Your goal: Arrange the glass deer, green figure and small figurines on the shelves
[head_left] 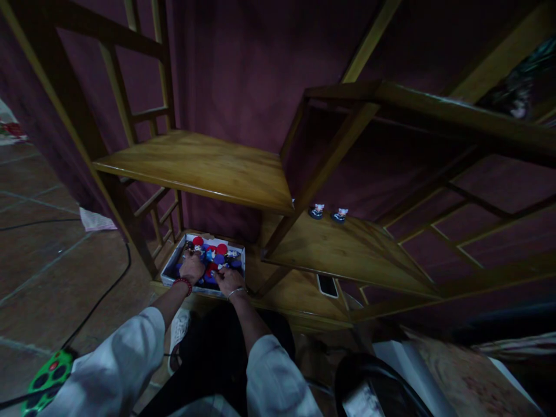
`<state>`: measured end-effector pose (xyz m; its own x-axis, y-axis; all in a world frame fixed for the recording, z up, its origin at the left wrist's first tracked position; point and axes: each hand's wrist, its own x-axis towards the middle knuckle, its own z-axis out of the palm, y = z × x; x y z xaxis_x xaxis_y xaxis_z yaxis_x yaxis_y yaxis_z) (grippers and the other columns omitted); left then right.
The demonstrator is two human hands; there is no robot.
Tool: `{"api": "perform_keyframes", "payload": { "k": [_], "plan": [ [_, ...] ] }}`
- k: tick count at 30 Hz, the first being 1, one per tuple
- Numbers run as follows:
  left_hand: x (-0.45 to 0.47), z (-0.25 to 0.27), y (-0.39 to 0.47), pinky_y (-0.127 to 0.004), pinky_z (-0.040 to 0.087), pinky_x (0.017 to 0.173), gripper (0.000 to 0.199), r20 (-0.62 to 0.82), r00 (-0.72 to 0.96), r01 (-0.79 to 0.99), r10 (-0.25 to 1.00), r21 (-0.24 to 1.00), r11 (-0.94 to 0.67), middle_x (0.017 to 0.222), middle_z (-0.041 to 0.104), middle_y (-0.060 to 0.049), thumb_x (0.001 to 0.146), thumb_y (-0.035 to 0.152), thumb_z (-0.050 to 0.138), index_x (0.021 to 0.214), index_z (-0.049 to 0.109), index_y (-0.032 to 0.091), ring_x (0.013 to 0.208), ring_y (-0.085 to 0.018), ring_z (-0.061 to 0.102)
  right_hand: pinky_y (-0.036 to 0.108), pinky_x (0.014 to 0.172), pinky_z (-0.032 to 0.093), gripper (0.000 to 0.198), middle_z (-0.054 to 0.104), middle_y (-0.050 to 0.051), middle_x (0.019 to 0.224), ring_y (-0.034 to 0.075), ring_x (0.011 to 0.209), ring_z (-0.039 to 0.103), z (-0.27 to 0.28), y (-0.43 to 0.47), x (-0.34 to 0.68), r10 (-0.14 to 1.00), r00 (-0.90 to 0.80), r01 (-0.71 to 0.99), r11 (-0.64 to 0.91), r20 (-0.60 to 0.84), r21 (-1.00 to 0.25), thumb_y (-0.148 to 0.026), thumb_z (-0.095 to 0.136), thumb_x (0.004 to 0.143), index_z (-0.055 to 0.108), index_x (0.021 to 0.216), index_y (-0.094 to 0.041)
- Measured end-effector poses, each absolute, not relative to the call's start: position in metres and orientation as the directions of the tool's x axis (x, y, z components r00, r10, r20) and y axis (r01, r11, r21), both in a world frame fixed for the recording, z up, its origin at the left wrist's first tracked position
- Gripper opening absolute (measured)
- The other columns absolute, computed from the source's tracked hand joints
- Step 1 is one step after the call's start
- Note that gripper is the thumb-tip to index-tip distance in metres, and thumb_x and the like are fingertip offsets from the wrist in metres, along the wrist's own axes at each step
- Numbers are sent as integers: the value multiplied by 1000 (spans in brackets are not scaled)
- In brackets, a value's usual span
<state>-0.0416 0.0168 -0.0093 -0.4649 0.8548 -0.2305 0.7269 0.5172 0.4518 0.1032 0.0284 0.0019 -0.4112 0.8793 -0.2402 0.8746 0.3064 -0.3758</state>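
A shallow white cardboard box [165, 275] stands on the low shelf at the left, filled with several small figurines [211, 255] that have red and blue-purple round parts. My left hand [192, 268], with a red bead bracelet at the wrist, reaches into its left half, fingers curled down on a figurine. Toward the right side of the box, my right hand [229, 282], wearing a silver bracelet, has its fingers bent closed at another figurine. Both sets of fingertips are small and dark, partly hidden among the figurines.
Above the box juts a wooden shelf board [200, 168]. Two small figurines, one a cat-like figure [340, 215], stand on the middle shelf [347, 249]. A phone [327, 285] lies on the lower shelf. A black cable [108, 292] and a green object [47, 379] are at the left.
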Motion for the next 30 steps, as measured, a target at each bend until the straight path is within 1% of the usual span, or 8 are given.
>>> {"api": "perform_keyframes", "payload": {
  "k": [3, 6, 9, 14, 18, 20, 26, 30],
  "plan": [
    [-44, -13, 19, -32, 40, 87, 37, -267, -410, 737, 872, 467, 489, 136, 33, -16, 74, 13, 44, 109, 55, 17, 101, -23, 57, 26, 76, 43, 36, 68, 4, 95, 18, 92, 61, 2, 28, 104, 879, -416, 869, 308, -234, -388, -48, 40, 83, 63, 98, -24],
    [-44, -16, 22, -30, 41, 86, 33, -288, -372, 747, 882, 471, 469, 127, 47, -14, 73, 12, 44, 102, 59, 16, 99, -22, 58, 25, 73, 43, 35, 68, 4, 92, 17, 89, 61, 0, 27, 105, 885, -412, 865, 305, -218, -397, -47, 40, 83, 64, 94, -24],
    [-43, -18, 24, -30, 41, 85, 31, -283, -352, 756, 892, 476, 449, 121, 53, -12, 73, 12, 44, 99, 60, 17, 102, -22, 57, 25, 71, 43, 35, 68, 4, 91, 17, 86, 62, -3, 27, 105, 890, -414, 859, 314, -189, -405, -47, 39, 84, 64, 91, -24],
    [-45, -24, 24, -28, 39, 90, 27, -250, -321, 768, 913, 495, 406, 125, 51, -10, 72, 10, 44, 90, 63, 16, 108, -20, 53, 25, 72, 43, 32, 68, 4, 91, 17, 88, 61, -4, 28, 105, 888, -415, 864, 317, -198, -391, -45, 42, 83, 64, 92, -24],
    [-46, -27, 25, -23, 32, 97, 24, -198, -282, 787, 939, 512, 344, 126, 51, -8, 72, 8, 45, 83, 65, 16, 119, -16, 43, 25, 71, 43, 32, 68, 4, 91, 17, 87, 61, -1, 27, 105, 885, -421, 862, 322, -200, -391, -46, 42, 83, 64, 89, -23],
    [-46, -28, 26, -22, 31, 97, 24, -187, -276, 790, 943, 515, 333, 121, 55, -9, 72, 8, 45, 83, 65, 16, 119, -15, 42, 25, 71, 42, 35, 68, 5, 91, 18, 87, 62, 2, 26, 105, 888, -413, 868, 316, -203, -384, -46, 40, 84, 64, 89, -22],
    [-44, -27, 26, -23, 36, 93, 29, -184, -304, 782, 935, 513, 355, 113, 59, -10, 75, 10, 43, 95, 64, 15, 105, -15, 54, 26, 75, 42, 37, 68, 9, 88, 18, 89, 61, 8, 25, 105, 908, -371, 881, 278, -195, -383, -41, 33, 89, 61, 95, -18],
    [-44, -27, 25, -24, 39, 90, 33, -214, -300, 775, 930, 513, 369, 108, 63, -7, 76, 11, 41, 101, 62, 17, 100, -15, 57, 27, 75, 42, 37, 68, 10, 87, 19, 90, 61, 8, 25, 105, 911, -361, 877, 258, -202, -404, -41, 32, 89, 60, 94, -17]
  ]
}}
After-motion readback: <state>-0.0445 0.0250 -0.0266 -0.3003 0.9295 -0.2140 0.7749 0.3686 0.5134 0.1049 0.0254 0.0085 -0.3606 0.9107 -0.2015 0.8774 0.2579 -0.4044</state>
